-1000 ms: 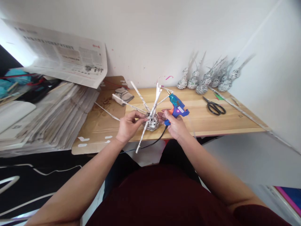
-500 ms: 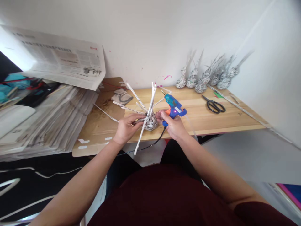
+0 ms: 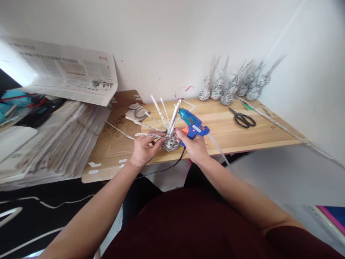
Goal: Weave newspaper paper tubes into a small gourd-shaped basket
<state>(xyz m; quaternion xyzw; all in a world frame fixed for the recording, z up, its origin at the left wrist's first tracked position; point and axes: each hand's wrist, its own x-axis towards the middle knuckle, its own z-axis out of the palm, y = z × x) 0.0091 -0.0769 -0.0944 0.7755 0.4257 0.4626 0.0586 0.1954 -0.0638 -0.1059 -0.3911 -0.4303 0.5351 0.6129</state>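
Nearest, two bare forearms reach forward over the edge of one wooden table (image 3: 231, 136). One black cord (image 3: 156, 173) curves along that edge to one blue glue gun (image 3: 191, 124).

The right hand (image 3: 196, 145) is wrapped around the glue gun's handle; one translucent stick (image 3: 219, 150) trails from its back. The nozzle points up and leftward, just beside an upright paper rod. The left hand (image 3: 144, 149) has thumb and fingers pinched on the left side of one woven paper piece (image 3: 171, 144), which sits between the two hands near the table's front edge. At least six paper rods (image 3: 159, 110) fan out from its top.

To the left, one sheet of cardboard (image 3: 104, 162) lies flat, with one loose rod (image 3: 118, 130) on it, beside one tall stack of newspapers (image 3: 81, 133).

Farther back are one greyish cloth item (image 3: 136, 112), and, well to the right, one pair of black-handled scissors (image 3: 244, 119). One newspaper sheet (image 3: 72, 73) leans above the stack. By the wall stand at least five gourd-shaped woven pieces (image 3: 229, 94); they overlap, so the exact number cannot be told.
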